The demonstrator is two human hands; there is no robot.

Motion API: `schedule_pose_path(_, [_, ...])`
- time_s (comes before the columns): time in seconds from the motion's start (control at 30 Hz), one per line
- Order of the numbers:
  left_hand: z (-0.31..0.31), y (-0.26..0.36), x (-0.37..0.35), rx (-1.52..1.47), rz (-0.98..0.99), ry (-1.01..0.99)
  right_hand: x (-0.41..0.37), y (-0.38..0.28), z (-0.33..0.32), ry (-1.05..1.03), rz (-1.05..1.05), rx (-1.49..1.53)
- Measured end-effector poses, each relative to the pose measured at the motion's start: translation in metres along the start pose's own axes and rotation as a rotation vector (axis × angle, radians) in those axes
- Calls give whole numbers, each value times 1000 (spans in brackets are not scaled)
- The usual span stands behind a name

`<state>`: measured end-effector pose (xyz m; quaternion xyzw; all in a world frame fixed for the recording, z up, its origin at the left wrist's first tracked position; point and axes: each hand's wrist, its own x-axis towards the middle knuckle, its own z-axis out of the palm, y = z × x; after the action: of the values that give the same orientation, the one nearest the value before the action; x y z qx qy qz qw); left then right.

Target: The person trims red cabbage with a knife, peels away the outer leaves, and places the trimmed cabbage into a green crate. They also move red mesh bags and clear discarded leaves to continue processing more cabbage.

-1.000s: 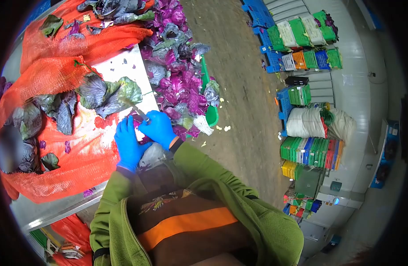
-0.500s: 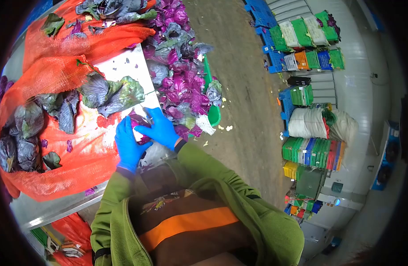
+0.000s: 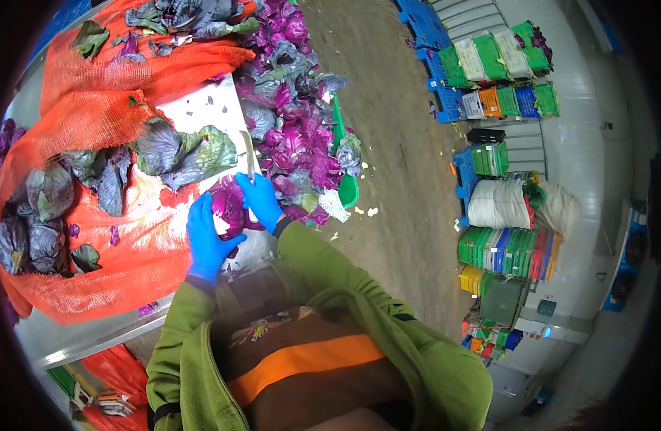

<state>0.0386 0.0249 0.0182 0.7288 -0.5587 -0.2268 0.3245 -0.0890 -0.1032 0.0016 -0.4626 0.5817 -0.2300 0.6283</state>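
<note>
My left hand [image 3: 207,241], in a blue glove, is wrapped round the left side of a purple cabbage [image 3: 230,206] at the edge of the work table. On the cabbage's other side, my right hand [image 3: 259,200], also gloved in blue, is closed round a knife [image 3: 248,154] whose blade points away from me. A pale cut patch shows on the cabbage. Beyond the hands lies a white board [image 3: 227,108]. Loose dark leaves [image 3: 214,152] rest just past my left hand.
Red mesh sacks [image 3: 129,248] with dark cabbages [image 3: 50,190] cover the left of the metal table [image 3: 107,330]. Purple leaves are heaped over a green container [image 3: 349,190] at its right edge. Stacked crates [image 3: 503,251] and blue pallets [image 3: 424,21] stand across the floor.
The knife blade has come into clear view, upright beyond my right hand. More of the purple cabbage shows between my hands, and its pale patch faces my left hand.
</note>
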Motion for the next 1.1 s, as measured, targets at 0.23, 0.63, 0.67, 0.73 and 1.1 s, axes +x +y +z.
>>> schedule_pose_path(0.23, [-1,1,0,10,14,14,-35,-16,-11,-152,-253,-669])
schedule_pose_path(0.63, [-25,-18,0,-151,-61,-49,-3,15,-3,-154,82,29])
schedule_pose_path(0.67, [-30,-18,-6,-85,-111,-63,-10,13,2,-162,90,29])
schedule_pose_path(0.73, [-30,-17,-8,-51,-174,-49,-23,14,11,-229,-168,38])
schedule_pose_path(1.1, [-26,-14,18,-568,-308,120,41,20,-29,155,-314,-362])
